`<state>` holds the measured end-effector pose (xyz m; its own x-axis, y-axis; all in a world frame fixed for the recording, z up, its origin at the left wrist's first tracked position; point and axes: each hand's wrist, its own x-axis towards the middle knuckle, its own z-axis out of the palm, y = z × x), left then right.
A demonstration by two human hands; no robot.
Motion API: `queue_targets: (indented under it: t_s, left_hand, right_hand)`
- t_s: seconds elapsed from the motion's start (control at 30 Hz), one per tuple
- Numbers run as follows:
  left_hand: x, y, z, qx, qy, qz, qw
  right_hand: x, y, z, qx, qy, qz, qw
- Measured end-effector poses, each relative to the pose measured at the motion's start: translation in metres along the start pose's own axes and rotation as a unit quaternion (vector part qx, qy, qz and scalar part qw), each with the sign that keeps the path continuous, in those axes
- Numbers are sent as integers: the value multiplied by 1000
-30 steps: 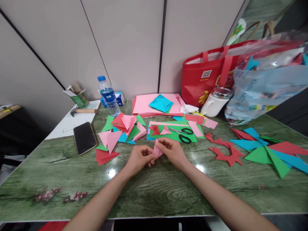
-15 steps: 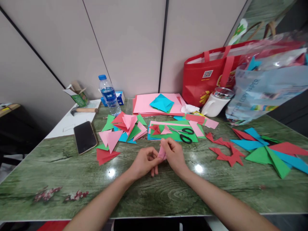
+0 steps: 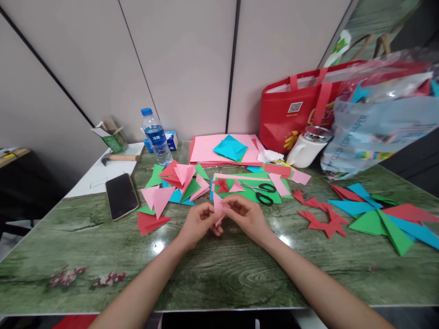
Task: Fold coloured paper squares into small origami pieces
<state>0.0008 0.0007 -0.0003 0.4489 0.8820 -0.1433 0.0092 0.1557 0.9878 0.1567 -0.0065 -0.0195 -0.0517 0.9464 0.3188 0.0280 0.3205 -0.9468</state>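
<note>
Between my two hands is a small folded piece of pink paper point(image 3: 217, 203), held above the table near its middle. My left hand point(image 3: 200, 225) pinches its lower left part between thumb and fingers. On the other side, my right hand point(image 3: 247, 216) grips it with thumb and fingertips, which cover part of the folds. Just beyond lie scissors point(image 3: 262, 189) with black handles, a small folded pink piece point(image 3: 236, 186) and a red one point(image 3: 221, 184), all on green paper sheets point(image 3: 250, 195).
Folded paper triangles point(image 3: 163, 201) lie left, beside a phone point(image 3: 121, 195). A water bottle point(image 3: 156, 137), hammer point(image 3: 120, 158) and pink sheets point(image 3: 202, 148) stand or lie behind. Rightward are a red paper ring point(image 3: 329, 220), folded shapes point(image 3: 366, 222), a white mug point(image 3: 305, 150) and bags point(image 3: 281, 109).
Both hands have shifted the pink paper slightly left and turned it, so a pointed end now shows upward. My right hand's fingers have moved from its top to its right side.
</note>
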Motion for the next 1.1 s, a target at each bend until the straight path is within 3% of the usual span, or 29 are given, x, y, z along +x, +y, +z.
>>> queue_targets:
  t_s: [0.17,0.3,0.5,0.6,0.7,0.8,1.1]
  left_hand:
    - [1,2,-2,72,44,45,995]
    - [1,0,-2,154,115,112,975]
    - [1,-1,-2,184,168,181,951]
    - [2,0,-2,117,154,143,971]
    - [3,1,-1,75,65,57,993]
    - [2,2,0,82,3,26,996]
    - [0,1,3,-3,-6,-52,999]
  right_hand:
    - [-2,-3,0,-89,18,-51,995]
    - [-3,-8,1,-152,14,-101,983]
    - [-4,-7,2,-188,-2,-101,977]
    - [-4,-7,3,-144,7,-39,989]
    - [-3,-6,2,-67,11,40,997]
    - [-1,-3,2,-27,1,75,997]
    - [0,-4,3,-8,2,82,997]
